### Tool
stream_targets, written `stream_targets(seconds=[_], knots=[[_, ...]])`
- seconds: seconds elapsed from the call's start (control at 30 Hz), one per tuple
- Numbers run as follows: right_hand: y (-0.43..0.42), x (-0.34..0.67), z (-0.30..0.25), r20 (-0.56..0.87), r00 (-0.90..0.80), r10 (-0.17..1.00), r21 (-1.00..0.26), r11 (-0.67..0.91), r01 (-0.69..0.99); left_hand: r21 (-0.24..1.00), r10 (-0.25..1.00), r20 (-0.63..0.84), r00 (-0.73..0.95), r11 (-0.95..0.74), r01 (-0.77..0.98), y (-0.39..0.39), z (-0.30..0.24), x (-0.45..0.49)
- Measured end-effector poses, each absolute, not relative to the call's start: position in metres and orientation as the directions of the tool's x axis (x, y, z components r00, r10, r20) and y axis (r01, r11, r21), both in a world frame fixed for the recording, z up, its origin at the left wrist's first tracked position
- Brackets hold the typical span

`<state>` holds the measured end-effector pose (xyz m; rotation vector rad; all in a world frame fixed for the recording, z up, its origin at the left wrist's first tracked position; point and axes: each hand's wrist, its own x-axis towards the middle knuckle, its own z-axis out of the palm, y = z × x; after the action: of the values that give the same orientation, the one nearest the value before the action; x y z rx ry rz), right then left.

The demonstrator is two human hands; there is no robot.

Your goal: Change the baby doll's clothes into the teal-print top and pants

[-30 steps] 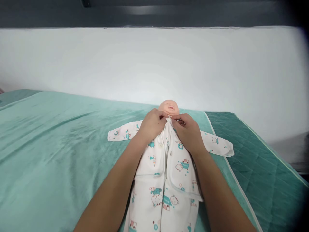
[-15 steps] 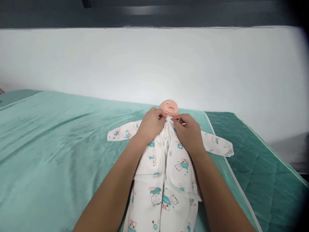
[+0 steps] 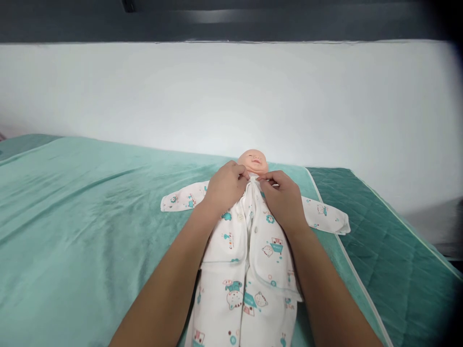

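A baby doll (image 3: 254, 161) lies on its back on a green blanket (image 3: 83, 217), dressed in a white romper (image 3: 249, 270) printed with teal animals. My left hand (image 3: 224, 187) pinches the left side of the romper's collar just below the doll's chin. My right hand (image 3: 284, 196) pinches the right side of the collar, and the fingertips of the two hands almost meet. The front of the romper stands open down the middle, with its buttons showing. Both sleeves lie spread out sideways.
A white wall (image 3: 231, 96) rises right behind the bed. A darker quilted green cover (image 3: 390, 250) lies to the right of the blanket, whose white-piped edge (image 3: 347, 260) runs diagonally. The bed's right edge drops off near the frame's right side.
Both hands hold nearly the same places at the collar; the fingers have shifted only slightly. The doll and romper have not moved.
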<state>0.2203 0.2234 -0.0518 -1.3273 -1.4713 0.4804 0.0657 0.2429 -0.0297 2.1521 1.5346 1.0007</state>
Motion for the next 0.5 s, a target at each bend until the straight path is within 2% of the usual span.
stream_targets(seconds=[0.23, 0.5], knots=[[0.222, 0.222, -0.048, 0.407, 0.149, 0.901, -0.846, 0.31, 0.433, 0.544, 0.873, 0.446, 0.196, -0.439, 0.716, 0.238, -0.024, 0.066], [0.215, 0.226, -0.039, 0.384, 0.044, 0.922, -0.817, 0.317, 0.482, 0.497, 0.903, 0.372, 0.214, -0.388, 0.776, 0.236, -0.021, 0.061]])
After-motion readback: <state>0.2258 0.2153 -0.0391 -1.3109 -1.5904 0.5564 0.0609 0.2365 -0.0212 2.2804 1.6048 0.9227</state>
